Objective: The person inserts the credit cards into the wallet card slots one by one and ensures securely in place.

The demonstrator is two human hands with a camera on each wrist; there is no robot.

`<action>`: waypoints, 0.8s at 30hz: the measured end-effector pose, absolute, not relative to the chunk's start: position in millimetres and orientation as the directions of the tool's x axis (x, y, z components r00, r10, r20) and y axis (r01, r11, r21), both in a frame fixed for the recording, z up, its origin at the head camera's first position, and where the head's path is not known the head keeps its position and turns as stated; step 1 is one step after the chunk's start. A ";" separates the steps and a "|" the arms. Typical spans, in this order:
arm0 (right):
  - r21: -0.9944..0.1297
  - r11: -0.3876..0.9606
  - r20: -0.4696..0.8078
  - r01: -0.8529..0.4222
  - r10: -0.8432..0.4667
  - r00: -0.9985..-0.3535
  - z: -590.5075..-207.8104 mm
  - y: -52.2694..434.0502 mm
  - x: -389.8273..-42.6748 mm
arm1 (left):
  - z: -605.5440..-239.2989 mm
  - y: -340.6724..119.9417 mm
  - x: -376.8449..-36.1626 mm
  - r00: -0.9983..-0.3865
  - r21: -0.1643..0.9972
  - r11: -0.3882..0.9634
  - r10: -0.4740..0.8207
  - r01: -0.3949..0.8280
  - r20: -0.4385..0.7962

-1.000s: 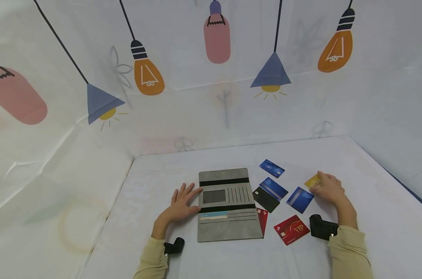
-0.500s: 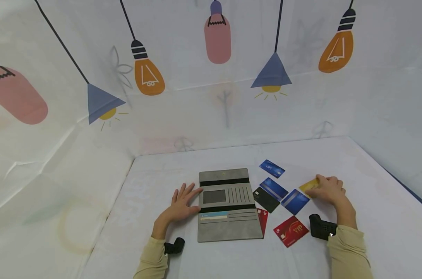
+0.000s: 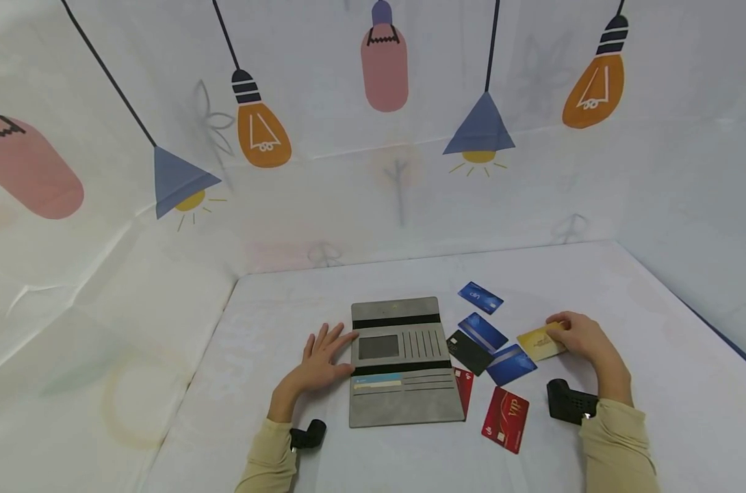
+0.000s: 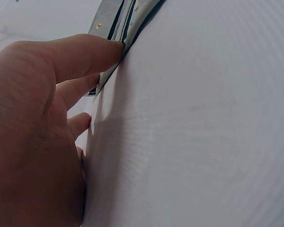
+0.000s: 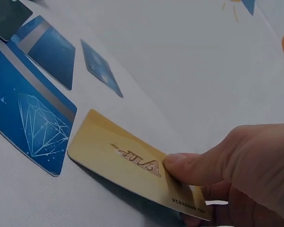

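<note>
My right hand (image 3: 586, 337) pinches a gold VIP card (image 3: 536, 342) by its right end. In the right wrist view the thumb (image 5: 184, 165) lies on the card's printed face and its near edge is tilted up off the cloth. Just left of it lies a blue card with a grey stripe (image 3: 512, 365), its corner close to the gold one. On the left, my left hand (image 3: 319, 370) rests with spread fingers, thumb and index finger at the left edge of an opened grey wallet (image 3: 404, 407). A light blue card (image 3: 373, 380) sits in a wallet slot.
Right of the wallet lie a dark card (image 3: 469, 353), a blue striped card (image 3: 484, 331) and, farther back, another blue card (image 3: 480, 297). A red VIP card (image 3: 505, 419) lies nearer the front. A second red card (image 3: 465, 390) is partly under the wallet. White cloth covers the table (image 3: 274, 294).
My right hand has drawn the gold card left and nearer. The blue striped card beside it has slid left to the dark card and turned. The red VIP card has rotated. My left hand stays put.
</note>
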State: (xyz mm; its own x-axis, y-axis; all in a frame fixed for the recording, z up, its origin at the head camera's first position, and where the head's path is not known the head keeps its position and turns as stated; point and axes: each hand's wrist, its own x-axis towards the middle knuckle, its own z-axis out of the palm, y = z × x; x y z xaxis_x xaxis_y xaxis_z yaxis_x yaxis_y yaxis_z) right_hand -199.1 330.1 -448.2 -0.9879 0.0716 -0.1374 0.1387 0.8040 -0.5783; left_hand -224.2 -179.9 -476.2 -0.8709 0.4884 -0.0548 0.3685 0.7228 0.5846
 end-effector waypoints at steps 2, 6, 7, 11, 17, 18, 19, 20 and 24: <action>-0.586 0.797 -0.141 0.142 0.072 -0.987 -447.4 329.2 -199.2 | -476.2 -179.9 -224.2 -0.872 0.585 0.723 0.487 0.367 -0.055; -0.627 0.762 -0.160 0.163 0.078 -0.984 -444.0 327.7 -198.3 | -476.3 -179.8 -224.3 -0.872 0.584 0.725 0.486 0.366 -0.056; -0.641 0.749 -0.165 0.167 0.079 -0.983 -442.6 327.2 -197.8 | -476.5 -179.8 -224.4 -0.873 0.582 0.726 0.485 0.366 -0.056; -0.696 0.698 -0.169 0.169 0.070 -0.983 -436.8 323.7 -196.1 | -475.4 -179.5 -224.1 -0.873 0.586 0.724 0.485 0.365 -0.056; -0.731 0.666 -0.135 0.147 0.070 -0.988 -430.8 312.6 -200.0 | -475.8 -180.1 -223.7 -0.874 0.589 0.722 0.483 0.362 -0.055; -0.736 0.662 -0.129 0.141 0.068 -0.989 -429.8 310.1 -200.8 | -476.0 -180.2 -223.7 -0.874 0.589 0.723 0.482 0.362 -0.055; -0.742 0.657 -0.124 0.136 0.065 -0.990 -428.9 307.4 -201.4 | -476.2 -180.2 -223.7 -0.874 0.589 0.723 0.482 0.362 -0.055; -0.746 0.653 -0.119 0.129 0.060 -0.991 -428.2 304.9 -202.1 | -476.3 -180.2 -223.7 -0.875 0.587 0.724 0.482 0.362 -0.055; -0.772 0.627 -0.112 0.107 0.031 -0.993 -427.2 293.6 -205.1 | -475.8 -180.0 -223.7 -0.875 0.585 0.725 0.482 0.363 -0.054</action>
